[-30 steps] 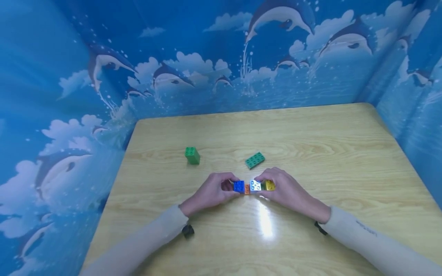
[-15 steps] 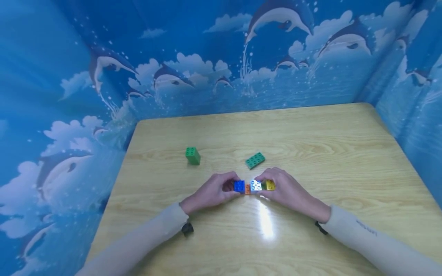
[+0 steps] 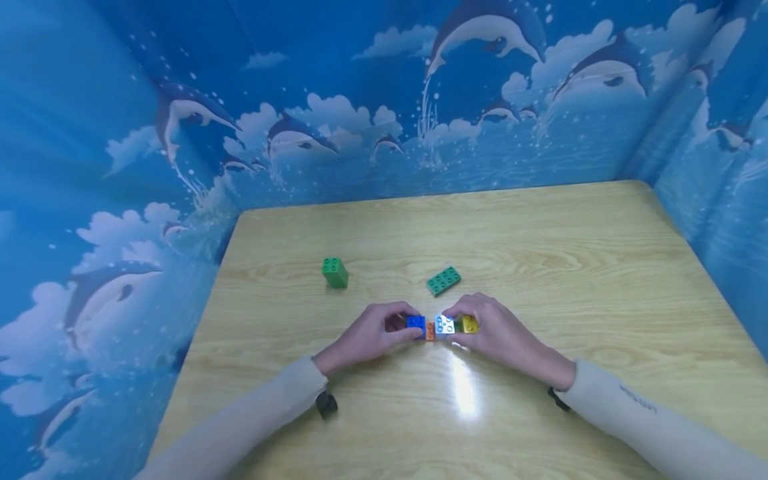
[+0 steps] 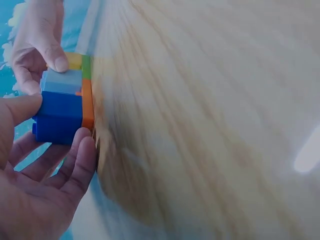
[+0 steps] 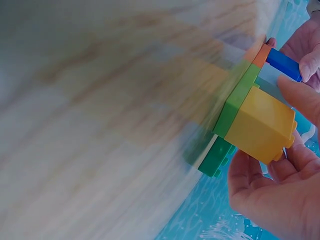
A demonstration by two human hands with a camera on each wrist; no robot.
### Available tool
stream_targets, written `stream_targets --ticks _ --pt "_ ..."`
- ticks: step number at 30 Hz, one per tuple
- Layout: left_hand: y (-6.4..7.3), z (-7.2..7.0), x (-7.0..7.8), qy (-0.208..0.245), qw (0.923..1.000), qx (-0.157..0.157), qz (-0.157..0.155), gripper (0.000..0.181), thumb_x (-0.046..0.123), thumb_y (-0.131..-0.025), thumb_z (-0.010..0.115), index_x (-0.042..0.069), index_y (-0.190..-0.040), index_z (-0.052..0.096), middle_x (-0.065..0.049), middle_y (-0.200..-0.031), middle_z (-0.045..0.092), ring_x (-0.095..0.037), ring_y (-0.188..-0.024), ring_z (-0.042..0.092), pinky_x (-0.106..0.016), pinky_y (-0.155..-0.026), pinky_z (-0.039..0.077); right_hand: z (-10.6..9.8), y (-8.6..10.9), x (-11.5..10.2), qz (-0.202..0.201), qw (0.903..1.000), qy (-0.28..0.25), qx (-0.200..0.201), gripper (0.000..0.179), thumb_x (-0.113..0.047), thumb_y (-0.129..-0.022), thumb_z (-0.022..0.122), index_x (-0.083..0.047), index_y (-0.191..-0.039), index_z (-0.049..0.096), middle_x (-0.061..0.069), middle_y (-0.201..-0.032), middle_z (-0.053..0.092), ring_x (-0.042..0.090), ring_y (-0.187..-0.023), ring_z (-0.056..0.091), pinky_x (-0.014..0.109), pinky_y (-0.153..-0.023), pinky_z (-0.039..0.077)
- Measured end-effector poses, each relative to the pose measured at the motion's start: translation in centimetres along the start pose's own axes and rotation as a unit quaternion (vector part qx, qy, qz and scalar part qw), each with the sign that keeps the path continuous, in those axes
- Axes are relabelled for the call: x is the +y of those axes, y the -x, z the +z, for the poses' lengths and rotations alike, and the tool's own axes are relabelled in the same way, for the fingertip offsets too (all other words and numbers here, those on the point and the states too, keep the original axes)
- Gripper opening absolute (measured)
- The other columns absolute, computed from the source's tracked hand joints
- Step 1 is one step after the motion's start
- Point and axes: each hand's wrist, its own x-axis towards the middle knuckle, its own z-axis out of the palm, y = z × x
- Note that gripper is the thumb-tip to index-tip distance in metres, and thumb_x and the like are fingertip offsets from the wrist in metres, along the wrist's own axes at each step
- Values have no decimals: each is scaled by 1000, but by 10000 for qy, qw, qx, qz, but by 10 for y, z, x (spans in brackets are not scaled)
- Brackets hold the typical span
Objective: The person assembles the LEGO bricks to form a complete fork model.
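Note:
My left hand [image 3: 372, 331] pinches a dark blue toy brick [image 4: 60, 110] between thumb and fingers. That brick sits on an orange brick [image 4: 87, 104], low at the tabletop. Right beside it, thumb and finger of my right hand [image 3: 495, 330] pinch a light blue brick [image 3: 445, 325]. A yellow brick [image 5: 262, 122] stands under the right palm, on top of a bright green brick [image 5: 237, 97] that lies in line with the orange one. Together they form one low row between the two hands.
A tall green brick block [image 3: 335, 273] stands behind the left hand. Farther right lies a flat dark green brick [image 3: 444, 281], just beyond the row. The wooden table [image 3: 540, 227] is bordered by a dolphin-print curtain [image 3: 336, 100].
My left thumb has come over the near corner of the dark blue brick. The right hand and the row of bricks have stayed nearly still.

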Motion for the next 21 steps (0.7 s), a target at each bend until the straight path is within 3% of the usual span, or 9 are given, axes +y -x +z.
stream_targets --ticks 6,16,21 --pt "-1 3 1 -141 9999 84 -23 26 35 -103 79 19 -124 76 12 -103 72 -10 -90 70 -31 -80 60 -2 0 -1 -53 10000 41 -13 38 -8 -83 97 -12 -117 82 1 -115 76 21 -107 68 44 -93 60" --pt "0 7 -4 484 9984 276 12 32 25 -98 85 16 -126 73 7 -105 74 -13 -91 71 -31 -81 62 -5 0 0 37 9999 74 -65 37 -9 -83 97 -13 -117 82 0 -115 76 21 -107 68 45 -92 60" --pt "4 7 -4 419 9985 348 -67 32 19 -94 89 17 -122 75 8 -104 74 -13 -91 72 -30 -81 62 -6 -1 1 -4 9991 25 -413 37 -15 -88 95 -14 -122 79 -3 -117 74 18 -108 66 42 -92 59"
